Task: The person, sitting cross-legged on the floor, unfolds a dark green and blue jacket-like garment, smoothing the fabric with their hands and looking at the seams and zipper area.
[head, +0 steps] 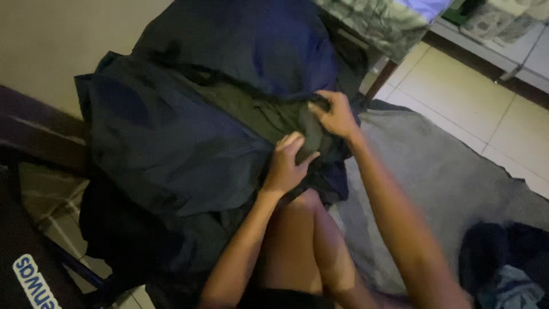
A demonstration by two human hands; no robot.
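Note:
A big heap of dark navy cloth (171, 131) lies in front of me, with a dark olive garment (257, 111) folded into its middle. My left hand (286, 163) presses on the edge of the olive garment, fingers curled over it. My right hand (334, 114) pinches the same garment a little higher, at its upper edge. Both forearms reach in from the bottom of the view, over my bare knee (297, 229).
A grey blanket (434, 171) covers the floor at right, with pale floor tiles (474, 97) beyond. A small pile of dark clothes (509, 263) sits at bottom right. A table leg (382, 77) and patterned cloth (377, 20) stand behind. A dark bag (28, 269) lies bottom left.

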